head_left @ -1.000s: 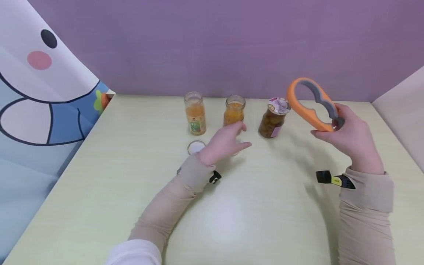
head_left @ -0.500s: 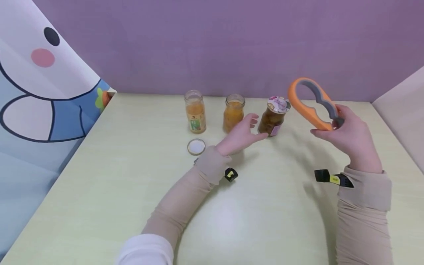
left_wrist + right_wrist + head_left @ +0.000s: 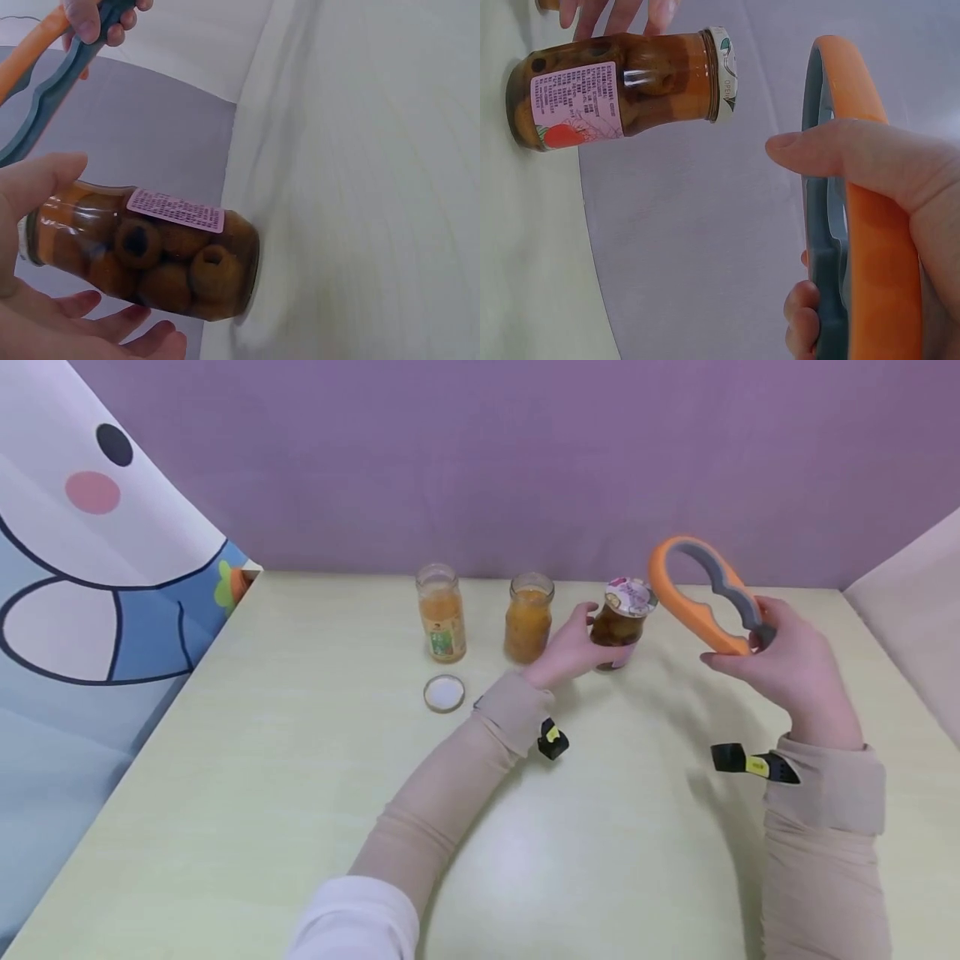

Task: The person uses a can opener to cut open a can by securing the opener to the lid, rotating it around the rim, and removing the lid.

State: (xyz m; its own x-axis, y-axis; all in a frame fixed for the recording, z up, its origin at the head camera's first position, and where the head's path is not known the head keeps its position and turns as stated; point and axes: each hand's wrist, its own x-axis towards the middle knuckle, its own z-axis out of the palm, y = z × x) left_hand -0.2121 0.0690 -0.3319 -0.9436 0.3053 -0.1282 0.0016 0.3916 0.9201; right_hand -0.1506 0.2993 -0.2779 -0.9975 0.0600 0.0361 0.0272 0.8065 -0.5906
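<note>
A closed jar of dark brown pitted fruit, with a pink label and a patterned lid, stands upright at the back of the table. My left hand reaches around its near left side, thumb across the front. In the left wrist view its thumb and spread fingers straddle the jar, with a gap below the glass on the finger side. Raised to the right of that jar, my right hand grips an orange and grey jar opener by one end. The opener's loop faces the jar lid.
Two uncapped jars with orange contents, a taller jar and a shorter jar, stand left of the brown one. An upturned lid lies on the table. Behind rises a purple backdrop.
My left hand has moved right, past the shorter orange jar, to the brown jar. The right hand and the jar opener have stayed nearly still.
</note>
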